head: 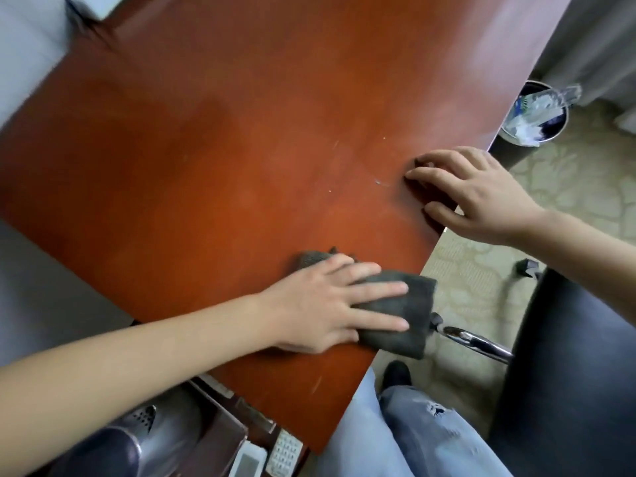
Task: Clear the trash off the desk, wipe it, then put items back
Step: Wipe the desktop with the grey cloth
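Observation:
A reddish-brown wooden desk [241, 149] fills most of the view. My left hand [330, 301] presses flat on a dark grey cloth [399, 315] near the desk's front edge; part of the cloth hangs over that edge. My right hand [475, 194] rests with spread fingers on the desk's right edge and holds nothing. A few small pale specks and a faint streak [380, 182] lie on the wood just left of its fingertips.
A round bin [537, 115] holding plastic and paper trash stands on the patterned floor at the right. A dark office chair [568, 373] with a chrome arm is at the lower right. A kettle [137, 438], a dark tray and a remote sit at the lower left.

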Tool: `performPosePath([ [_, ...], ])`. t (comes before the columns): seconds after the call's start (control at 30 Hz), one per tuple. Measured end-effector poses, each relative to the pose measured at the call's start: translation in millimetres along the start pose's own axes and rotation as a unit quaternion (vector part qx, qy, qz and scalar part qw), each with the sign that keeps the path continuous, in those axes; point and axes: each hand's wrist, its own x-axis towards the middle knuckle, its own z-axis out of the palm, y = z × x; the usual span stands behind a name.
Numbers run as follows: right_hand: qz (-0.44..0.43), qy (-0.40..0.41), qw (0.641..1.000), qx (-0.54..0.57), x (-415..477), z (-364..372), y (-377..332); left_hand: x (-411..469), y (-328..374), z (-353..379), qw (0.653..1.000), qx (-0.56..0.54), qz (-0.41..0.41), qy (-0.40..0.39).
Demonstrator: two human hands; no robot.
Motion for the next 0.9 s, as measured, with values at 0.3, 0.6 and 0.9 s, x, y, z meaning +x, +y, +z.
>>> performPosePath([
  [0.3, 0.019, 0.020, 1.000, -0.011, 20, 1, 9, -151, -156, -20, 0.949, 0.076, -0.303, -0.045],
  [0.6, 0.128, 0.033, 0.991, -0.020, 39, -9, 44, -31, -139, -23, 0.991, 0.000, -0.131, 0.012],
  [0.9, 0.148, 0.041, 0.988, -0.015, 48, -20, 89, 83, -109, -27, 0.999, 0.031, 0.036, 0.006],
])
